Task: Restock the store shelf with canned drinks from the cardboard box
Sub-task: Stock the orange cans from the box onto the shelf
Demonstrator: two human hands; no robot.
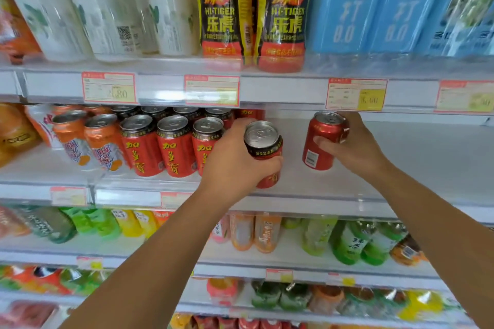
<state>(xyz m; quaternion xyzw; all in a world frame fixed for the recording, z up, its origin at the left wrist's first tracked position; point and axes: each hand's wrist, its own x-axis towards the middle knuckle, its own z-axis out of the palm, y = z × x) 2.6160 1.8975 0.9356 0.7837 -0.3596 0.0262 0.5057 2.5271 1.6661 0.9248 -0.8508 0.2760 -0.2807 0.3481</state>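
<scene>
Shelf restocking: two cans are being brought to the shelf, one in each grip.

The left grip [235, 157] is wrapping around a red can with a black top band [264, 149]. The can's axis is near upright and it is sitting just right of the row of red cans [173, 147]; the next slot appears to lie at that row's right end, nearer this grip. The right grip [355, 147] is holding a plain red can [320, 141], tilted top-right, over the bare shelf [427, 157] farther right. The row is reading "加多宝", and the bottles [224, 8] above "HI-TIGER". One price tag [357, 95] is showing "3.00". The cardboard box is not in view.
</scene>
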